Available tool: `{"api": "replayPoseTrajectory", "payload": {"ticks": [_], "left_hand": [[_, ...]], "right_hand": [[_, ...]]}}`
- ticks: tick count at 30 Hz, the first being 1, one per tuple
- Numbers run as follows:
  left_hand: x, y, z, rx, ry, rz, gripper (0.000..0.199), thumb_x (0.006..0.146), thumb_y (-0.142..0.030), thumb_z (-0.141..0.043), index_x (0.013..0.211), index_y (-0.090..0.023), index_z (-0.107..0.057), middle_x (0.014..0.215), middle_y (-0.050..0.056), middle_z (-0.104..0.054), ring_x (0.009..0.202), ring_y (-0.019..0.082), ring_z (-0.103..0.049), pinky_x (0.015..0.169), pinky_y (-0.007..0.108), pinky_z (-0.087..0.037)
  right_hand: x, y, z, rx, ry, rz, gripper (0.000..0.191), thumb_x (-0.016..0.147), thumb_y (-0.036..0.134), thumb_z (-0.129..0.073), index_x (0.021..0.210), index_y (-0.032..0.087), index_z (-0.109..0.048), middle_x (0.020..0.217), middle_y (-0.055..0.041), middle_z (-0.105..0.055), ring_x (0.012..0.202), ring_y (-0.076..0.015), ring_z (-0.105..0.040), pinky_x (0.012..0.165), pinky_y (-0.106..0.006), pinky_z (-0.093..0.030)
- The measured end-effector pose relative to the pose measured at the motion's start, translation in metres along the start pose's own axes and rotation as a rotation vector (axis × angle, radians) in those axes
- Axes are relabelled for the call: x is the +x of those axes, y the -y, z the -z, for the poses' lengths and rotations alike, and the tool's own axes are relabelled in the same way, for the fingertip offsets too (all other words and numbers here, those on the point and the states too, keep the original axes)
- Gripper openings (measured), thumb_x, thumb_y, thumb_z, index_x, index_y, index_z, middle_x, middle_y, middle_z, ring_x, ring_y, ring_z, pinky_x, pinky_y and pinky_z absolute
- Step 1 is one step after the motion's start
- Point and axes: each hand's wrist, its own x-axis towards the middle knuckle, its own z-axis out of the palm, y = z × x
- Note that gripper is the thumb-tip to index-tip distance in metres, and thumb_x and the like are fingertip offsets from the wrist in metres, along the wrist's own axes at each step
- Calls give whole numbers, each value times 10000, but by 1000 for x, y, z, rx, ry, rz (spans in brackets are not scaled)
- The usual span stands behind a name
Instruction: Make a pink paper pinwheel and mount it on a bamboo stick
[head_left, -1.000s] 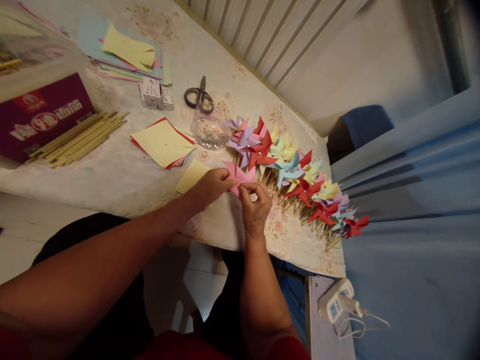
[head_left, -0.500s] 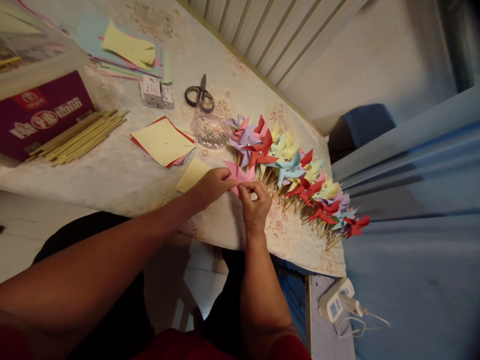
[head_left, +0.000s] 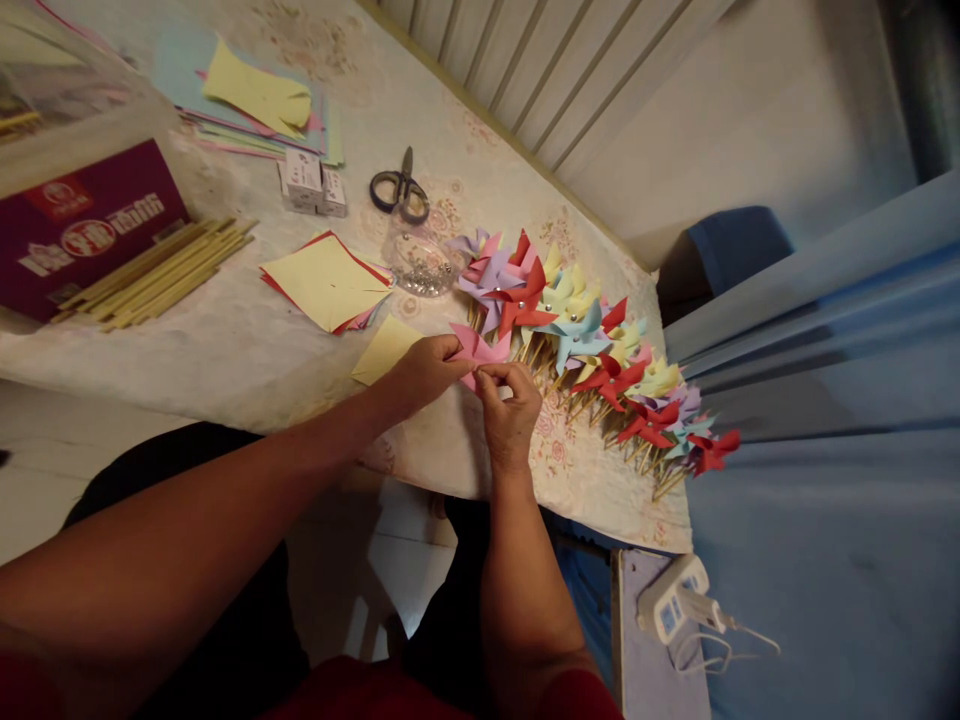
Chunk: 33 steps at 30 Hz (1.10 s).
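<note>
Both hands meet over the front of the table around a pink paper pinwheel, its blades partly folded in. My left hand pinches its left side between thumb and fingers. On its lower edge, my right hand is closed in a pinch; whether a pin or stick is also in those fingers is hidden. Just beyond stand rows of finished pinwheels in red, purple, yellow and blue on thin sticks. A single yellow paper sheet lies beside my left wrist, partly covered by it.
A stack of cut paper squares lies left of a clear dish of small metal pins. Scissors, small white boxes, coloured sheets, wooden sticks and a purple box are farther out. A power strip sits lower right.
Almost nothing differs. My right hand has shifted very slightly to the left, and both hands keep their pinch on the pink pinwheel.
</note>
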Motion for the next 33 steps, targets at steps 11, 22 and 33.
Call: {"api": "replayPoseTrajectory", "payload": {"ticks": [11,22,33], "left_hand": [[-1,-1,-3,118,-38,-84,305,762,-253,-564,566,-200,-337,574,-60,-301,582,95,-282,560,273,-216],[-2,-4,-8,230,-92,-93,276,758,-210,-538,559,-199,-346,547,-62,-336,573,97,-313,573,270,-234],[-2,11,-9,254,-59,-127,208,805,-192,-493,610,-181,-419,599,-45,-413,600,103,-364,587,267,-246]], "right_hand": [[-1,-4,1,-163,24,142,200,928,299,-580,754,224,-646,775,-23,-643,790,-179,-552,771,-325,-426],[-5,-1,-10,104,12,-210,195,885,319,-589,747,195,-651,692,21,-596,641,-136,-525,627,-263,-419],[-7,-4,-11,35,-20,-81,201,868,294,-605,700,203,-663,701,4,-605,696,-153,-533,698,-286,-422]]}}
